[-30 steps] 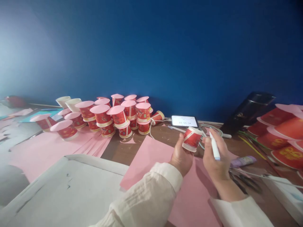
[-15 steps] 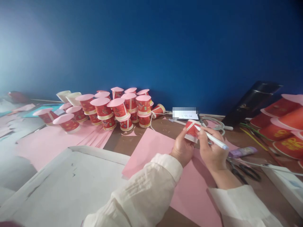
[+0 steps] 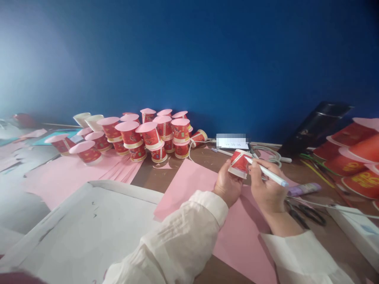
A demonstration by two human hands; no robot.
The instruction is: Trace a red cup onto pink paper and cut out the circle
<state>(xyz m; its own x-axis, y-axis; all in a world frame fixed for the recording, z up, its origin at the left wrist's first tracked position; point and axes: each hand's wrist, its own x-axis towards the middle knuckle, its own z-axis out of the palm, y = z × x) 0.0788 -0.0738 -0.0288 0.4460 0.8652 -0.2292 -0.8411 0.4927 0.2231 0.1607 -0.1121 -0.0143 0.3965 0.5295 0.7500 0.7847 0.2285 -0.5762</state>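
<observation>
Upside down in my left hand (image 3: 229,185) is a red paper cup (image 3: 238,165) with a white band and a pale rim at the bottom. The fingers wrap round its left side and underside. My right hand (image 3: 268,193) grips a white marker pen (image 3: 270,172) with a light blue end. Its tip touches or nearly touches the cup's upper right side; I cannot tell which. Below both hands lies a large sheet of pink paper (image 3: 237,240).
Several red cups with pink paper discs (image 3: 127,134) stand stacked at the left. A white box lid (image 3: 97,232) lies in front. A phone (image 3: 232,141), scissors (image 3: 309,215), a purple tube (image 3: 303,189), a black bottle (image 3: 315,128) and more red cups (image 3: 359,181) are around the right side.
The cup has turned slightly in my left hand, so its white band shows more. The marker stays by the cup. The view has shifted very slightly.
</observation>
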